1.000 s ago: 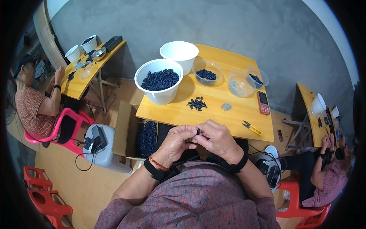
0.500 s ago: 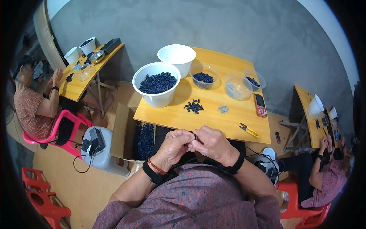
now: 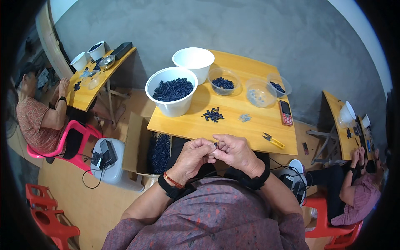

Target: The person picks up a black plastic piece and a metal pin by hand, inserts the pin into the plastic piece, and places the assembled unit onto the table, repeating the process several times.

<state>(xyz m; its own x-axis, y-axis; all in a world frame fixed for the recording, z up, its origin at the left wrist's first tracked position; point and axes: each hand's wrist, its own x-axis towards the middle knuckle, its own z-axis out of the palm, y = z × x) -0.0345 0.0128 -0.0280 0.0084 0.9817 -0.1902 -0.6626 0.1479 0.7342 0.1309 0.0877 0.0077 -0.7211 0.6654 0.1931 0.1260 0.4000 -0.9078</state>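
Observation:
In front of the table's near edge, my left hand (image 3: 192,158) and my right hand (image 3: 236,153) meet at the fingertips. Between them is a small black piece (image 3: 216,144), pinched by both and largely covered by the fingers. On the wooden table (image 3: 187,128) just beyond lie a loose pile of short black tubular pieces (image 3: 213,115) and a small heap of thin silvery pins (image 3: 245,118). Yellow-handled thread snips (image 3: 274,141) lie to the right of my right hand.
A white bucket of black pieces (image 3: 171,107) stands at the table's left, another white bucket (image 3: 193,55) behind it. Clear plastic bowls (image 3: 224,92) and a red phone (image 3: 286,113) are farther right. A cardboard box (image 3: 132,141) sits below. People work at side tables (image 3: 85,100).
My right hand's fingers have loosened and straightened, with the index finger now stretched out. The black piece shows more between the fingertips. The person on the left has lowered their hands toward their table.

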